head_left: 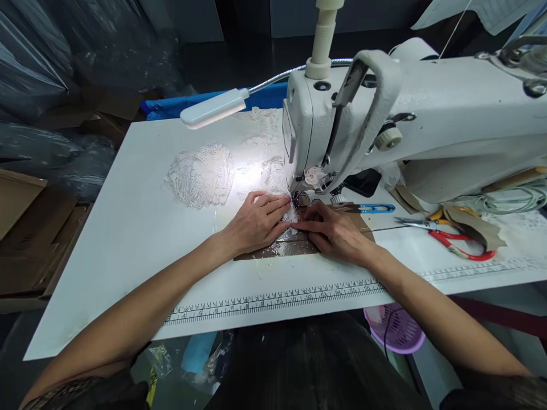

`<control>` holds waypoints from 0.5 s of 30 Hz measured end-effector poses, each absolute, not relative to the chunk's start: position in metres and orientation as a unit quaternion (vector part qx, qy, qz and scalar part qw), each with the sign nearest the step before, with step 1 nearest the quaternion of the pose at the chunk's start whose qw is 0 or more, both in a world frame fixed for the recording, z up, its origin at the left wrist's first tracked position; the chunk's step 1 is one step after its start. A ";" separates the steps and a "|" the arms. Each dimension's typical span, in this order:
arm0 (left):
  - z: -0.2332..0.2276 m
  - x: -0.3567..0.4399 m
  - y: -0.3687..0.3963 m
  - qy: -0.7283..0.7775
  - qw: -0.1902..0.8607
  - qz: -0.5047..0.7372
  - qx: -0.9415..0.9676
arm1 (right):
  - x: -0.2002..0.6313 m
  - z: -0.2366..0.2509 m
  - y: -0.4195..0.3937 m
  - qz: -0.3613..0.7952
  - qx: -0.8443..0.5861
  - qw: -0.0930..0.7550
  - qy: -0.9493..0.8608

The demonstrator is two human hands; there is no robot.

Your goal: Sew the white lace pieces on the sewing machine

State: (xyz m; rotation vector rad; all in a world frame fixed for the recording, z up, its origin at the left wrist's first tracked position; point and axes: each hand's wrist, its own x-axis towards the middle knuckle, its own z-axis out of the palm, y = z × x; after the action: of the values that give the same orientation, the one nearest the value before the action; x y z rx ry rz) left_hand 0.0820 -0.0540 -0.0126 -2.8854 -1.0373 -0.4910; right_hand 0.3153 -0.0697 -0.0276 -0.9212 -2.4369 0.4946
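My left hand (pixel 255 223) lies flat beside the needle area, its fingers stretched over white lace (pixel 292 213) and pointing right. Opposite it, my right hand (pixel 342 232) has its fingers curled, with thumb and index fingertip at the edge of that lace. The white sewing machine (pixel 427 108) stands over both hands; its presser foot (pixel 296 198) is just beyond the fingertips. Beneath the hands is a brown plate (pixel 299 246) scattered with thread bits. More lace (pixel 271 171) extends behind the needle. My fingers partly hide the lace.
A lace heap (pixel 200 175) lies left on the white table (pixel 141 228). A lamp (pixel 216 108) hangs above. To the right are blue thread snips (pixel 376 208), red-handled scissors (pixel 464 245) and a black phone (pixel 364 182). A purple basket (pixel 397 330) sits below the table edge.
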 end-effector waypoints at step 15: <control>-0.013 0.082 -0.052 -0.321 0.026 -0.162 -0.933 | 0.314 -0.028 -0.070 0.209 -0.359 0.259 -0.872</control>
State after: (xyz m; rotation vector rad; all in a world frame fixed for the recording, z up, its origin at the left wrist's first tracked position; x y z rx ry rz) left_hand 0.0822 -0.0516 -0.0134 -2.8825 -0.9904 -0.5001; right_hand 0.3137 -0.0701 -0.0285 -0.9736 -2.3631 0.5668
